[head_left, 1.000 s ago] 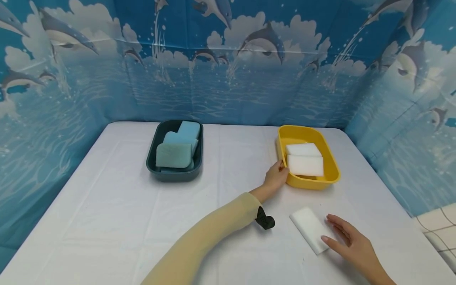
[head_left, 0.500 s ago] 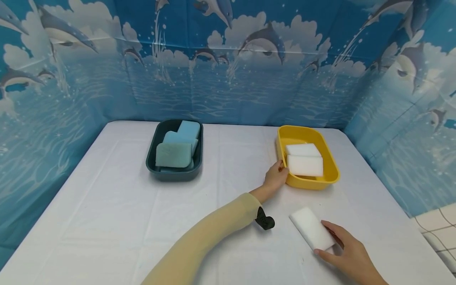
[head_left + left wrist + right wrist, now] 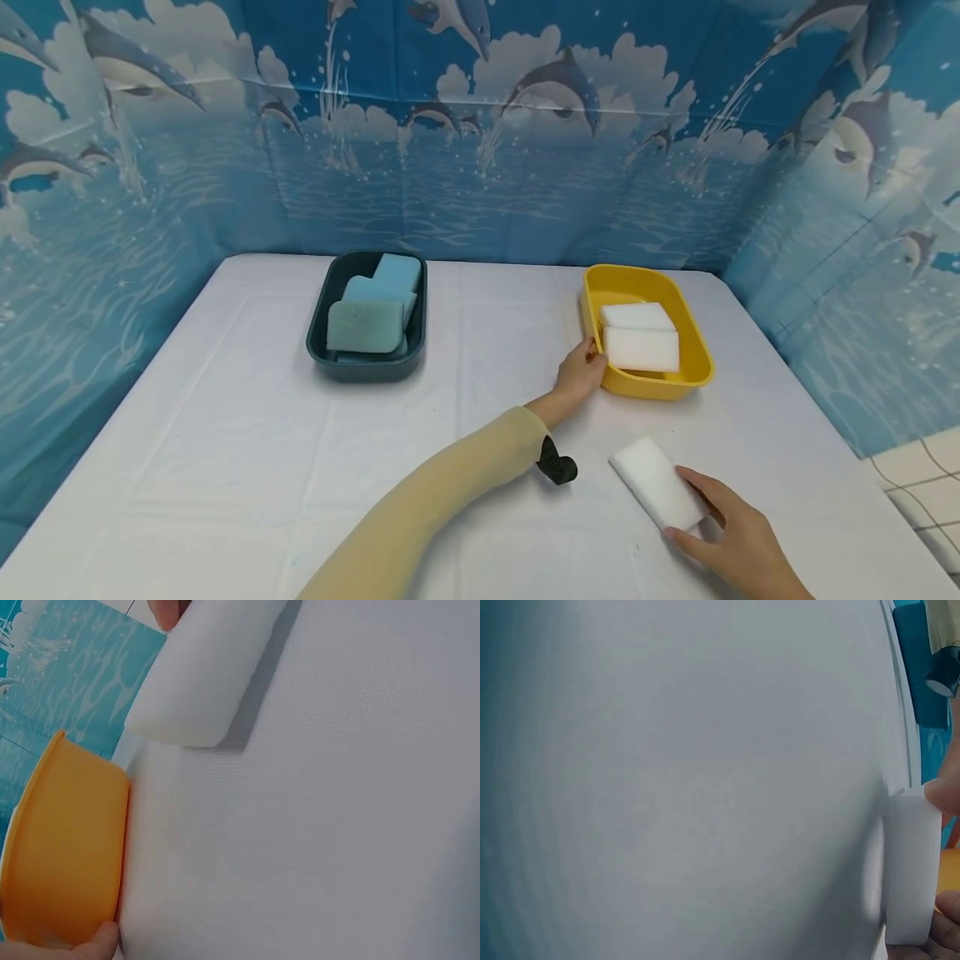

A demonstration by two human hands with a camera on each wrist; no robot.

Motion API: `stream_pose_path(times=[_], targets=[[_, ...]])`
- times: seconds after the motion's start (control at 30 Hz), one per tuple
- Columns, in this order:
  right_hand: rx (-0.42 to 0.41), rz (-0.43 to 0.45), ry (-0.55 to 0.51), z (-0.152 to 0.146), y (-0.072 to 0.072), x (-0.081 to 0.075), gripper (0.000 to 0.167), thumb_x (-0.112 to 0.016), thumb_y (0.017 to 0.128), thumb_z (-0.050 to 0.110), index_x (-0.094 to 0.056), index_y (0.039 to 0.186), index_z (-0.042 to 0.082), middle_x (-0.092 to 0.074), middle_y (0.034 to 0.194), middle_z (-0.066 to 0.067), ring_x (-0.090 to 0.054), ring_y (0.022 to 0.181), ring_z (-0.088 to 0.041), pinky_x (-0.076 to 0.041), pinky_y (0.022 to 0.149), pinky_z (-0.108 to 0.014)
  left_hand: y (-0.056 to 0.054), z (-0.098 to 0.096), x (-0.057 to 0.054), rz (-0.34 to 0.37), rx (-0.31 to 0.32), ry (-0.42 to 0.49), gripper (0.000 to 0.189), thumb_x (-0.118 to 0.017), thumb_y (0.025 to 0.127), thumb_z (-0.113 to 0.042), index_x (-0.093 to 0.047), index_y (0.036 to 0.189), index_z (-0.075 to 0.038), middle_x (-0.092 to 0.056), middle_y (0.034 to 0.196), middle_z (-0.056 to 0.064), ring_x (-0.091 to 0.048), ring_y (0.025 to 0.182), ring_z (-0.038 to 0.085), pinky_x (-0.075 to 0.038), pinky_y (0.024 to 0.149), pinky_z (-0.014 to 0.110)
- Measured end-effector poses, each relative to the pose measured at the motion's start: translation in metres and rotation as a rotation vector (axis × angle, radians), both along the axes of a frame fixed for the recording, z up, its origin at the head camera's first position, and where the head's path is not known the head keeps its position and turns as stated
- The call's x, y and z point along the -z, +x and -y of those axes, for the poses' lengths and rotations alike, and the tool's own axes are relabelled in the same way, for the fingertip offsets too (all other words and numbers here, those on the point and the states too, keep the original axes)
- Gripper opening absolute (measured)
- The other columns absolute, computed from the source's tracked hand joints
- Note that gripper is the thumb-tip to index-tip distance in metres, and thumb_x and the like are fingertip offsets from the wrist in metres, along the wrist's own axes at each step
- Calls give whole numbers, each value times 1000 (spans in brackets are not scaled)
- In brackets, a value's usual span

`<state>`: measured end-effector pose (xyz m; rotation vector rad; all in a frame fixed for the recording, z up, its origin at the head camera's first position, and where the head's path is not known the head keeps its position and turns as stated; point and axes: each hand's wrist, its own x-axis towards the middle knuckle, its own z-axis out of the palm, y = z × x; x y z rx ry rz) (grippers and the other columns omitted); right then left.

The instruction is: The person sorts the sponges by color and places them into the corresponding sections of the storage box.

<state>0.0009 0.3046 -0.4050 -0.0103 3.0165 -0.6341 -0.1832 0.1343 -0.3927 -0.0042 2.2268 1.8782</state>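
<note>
At the front right of the table lies a white block-shaped sponge, which my right hand pinches at its near end between thumb and fingers. The right wrist view shows that sponge from its end, thumb at one edge and fingertips at the other. My left hand reaches farther out and holds the near left side of a yellow plastic tub. Two more white sponges lie inside this tub, one overlapping the other. In the left wrist view, fingers press the tub's outer wall.
A dark green tub with several blue and green sponges stands at the back left of the white-covered table. A dolphin-print curtain hangs behind and along the sides. The left sleeve carries a black wrist mount.
My right hand has moved a little left and closed its thumb and fingers on the white sponge. The left hand and both tubs have stayed put.
</note>
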Motion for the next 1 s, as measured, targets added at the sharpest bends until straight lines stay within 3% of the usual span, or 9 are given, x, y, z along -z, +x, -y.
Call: stream_pose_path(times=[0.1, 0.27, 0.47, 0.57, 0.67, 0.7, 0.73, 0.87, 1.0], targets=[[2, 5, 2, -1, 1, -2, 84, -78, 68, 49, -47, 134, 6, -53, 131, -23, -55, 113, -41, -54, 85, -41, -1, 0, 1, 3, -3, -2, 42, -47, 95, -23, -49, 136, -17, -59, 127, 3, -53, 112, 13, -45, 100, 31], [3, -11, 7, 0, 0, -8, 83, -79, 69, 45, -48, 134, 4, -53, 130, -25, -54, 114, -43, -54, 84, -42, -2, 0, 1, 15, -10, 1, 43, -47, 96, -25, -47, 138, -18, -58, 130, 3, -52, 116, 14, -44, 102, 31], [8, -80, -7, -3, 1, -11, 79, -81, 68, 42, -52, 132, 5, -55, 128, -24, -55, 110, -41, -57, 76, -31, -1, 0, 1, 21, -13, 0, 40, -49, 95, -25, -50, 135, -17, -61, 121, 2, -52, 104, 11, -46, 95, 29], [3, -144, -30, -4, 1, -12, 75, -83, 67, 38, -55, 129, 7, -58, 125, -22, -59, 104, 0, -53, 72, -10, 0, 0, 1, 21, -12, 4, 39, -49, 95, -25, -51, 133, -17, -61, 116, 2, -51, 98, 10, -46, 92, 27], [-11, -203, -72, -5, 1, -14, 72, -84, 67, 33, -56, 128, 7, -59, 123, -22, -30, 98, 32, -40, 71, 6, 0, 0, 2, 15, -8, 8, 38, -49, 95, -25, -52, 132, -17, -62, 111, 2, -51, 95, 9, -46, 88, 27], [-13, -222, -86, -4, 1, -15, 71, -84, 67, 31, -56, 128, 8, -59, 123, -21, -20, 95, 36, -34, 70, 11, 0, 0, 2, 14, -5, 7, 37, -49, 95, -25, -53, 131, -17, -62, 108, 1, -50, 94, 9, -46, 87, 26], [-21, -239, -99, -4, 1, -16, 70, -84, 67, 28, -56, 128, 7, -59, 122, -22, -18, 96, 37, -32, 70, 12, -1, 0, 2, 13, -4, 6, 36, -49, 95, -25, -53, 130, -17, -61, 104, 0, -50, 92, 8, -45, 85, 25], [-44, -275, -135, -5, -3, -22, 68, -83, 68, 21, -55, 128, 4, -58, 122, -24, -19, 98, 38, -32, 72, 12, -1, 0, 2, 8, 6, 15, 29, -48, 96, -25, -55, 122, -16, -53, 85, -4, -47, 83, 8, -41, 75, 22], [-44, -279, -139, -7, -10, -28, 68, -83, 69, 18, -55, 128, 2, -58, 122, -28, -19, 97, 37, -32, 71, 12, 0, 0, 1, 9, 5, 14, 26, -47, 96, -25, -56, 118, -15, -49, 82, -6, -46, 82, 8, -39, 72, 21]])
